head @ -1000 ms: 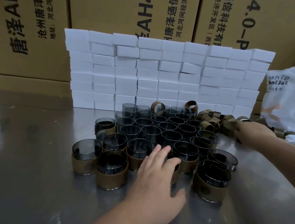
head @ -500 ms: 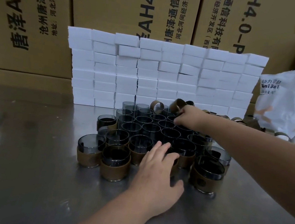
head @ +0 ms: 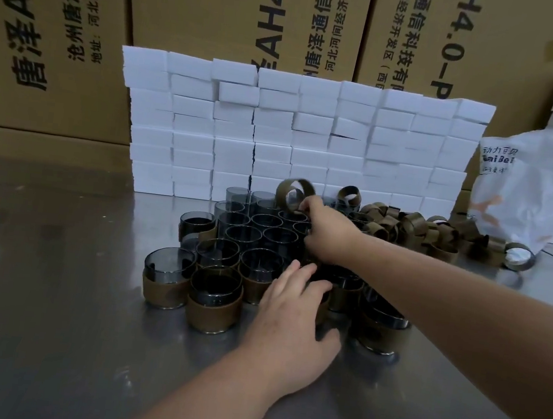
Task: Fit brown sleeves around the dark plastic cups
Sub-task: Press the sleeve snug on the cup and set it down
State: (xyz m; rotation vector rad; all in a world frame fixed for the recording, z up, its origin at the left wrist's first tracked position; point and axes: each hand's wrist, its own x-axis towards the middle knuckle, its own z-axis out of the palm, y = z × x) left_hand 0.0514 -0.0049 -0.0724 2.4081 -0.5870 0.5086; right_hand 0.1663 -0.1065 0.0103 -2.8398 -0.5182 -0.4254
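Left hand (head: 293,318) nearest, fingers straight, laid on the front dark cups (head: 254,238) clustered on the bench (head: 48,321). Beyond, my view has the right hand (head: 329,234) pinching one brown sleeve (head: 291,190) above the rear cups. White bag (head: 529,190) reads "aiBe"; cartons (head: 205,5) read "AH4", "唐泽通信".

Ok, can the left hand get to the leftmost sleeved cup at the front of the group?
Probably yes. That sleeved cup stands at the group's outer edge with bare table beside it, and the left hand lies close by. The right hand pinches a brown sleeve farther back.
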